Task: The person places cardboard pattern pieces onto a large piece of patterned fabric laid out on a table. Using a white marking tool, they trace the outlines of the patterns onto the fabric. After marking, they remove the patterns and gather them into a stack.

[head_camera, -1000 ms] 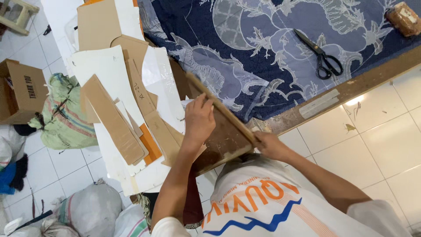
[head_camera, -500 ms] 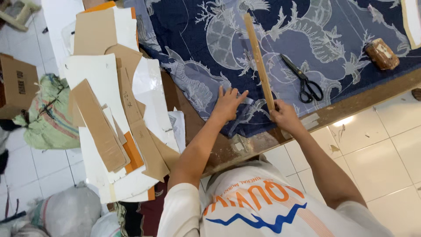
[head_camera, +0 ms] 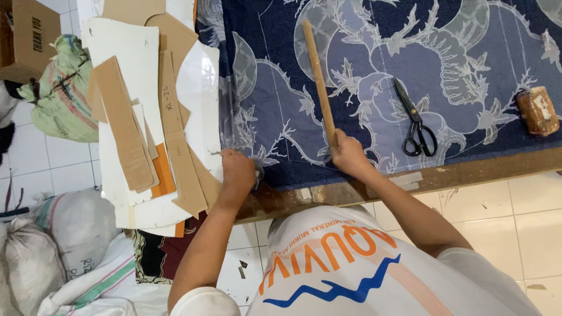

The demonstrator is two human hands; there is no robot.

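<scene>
Several cardboard pattern pieces (head_camera: 149, 117), brown and white, lie stacked on the bench's left end, beside a green sack (head_camera: 64, 88) on the tiled floor. Your left hand (head_camera: 237, 171) rests at the near edge of the blue patterned cloth (head_camera: 468, 47), fingers curled down onto the cloth's border just right of the stack; you cannot tell whether they pinch anything. Your right hand (head_camera: 348, 153) is clamped on the near end of a long wooden stick (head_camera: 318, 76), which lies on the cloth and points away from you. Farther right, black scissors (head_camera: 417, 123) lie closed on the cloth, well apart from the stick. Near the right edge sits a small brown block (head_camera: 538, 110). Bare wood of the bench (head_camera: 468, 171) shows along the near side.
</scene>
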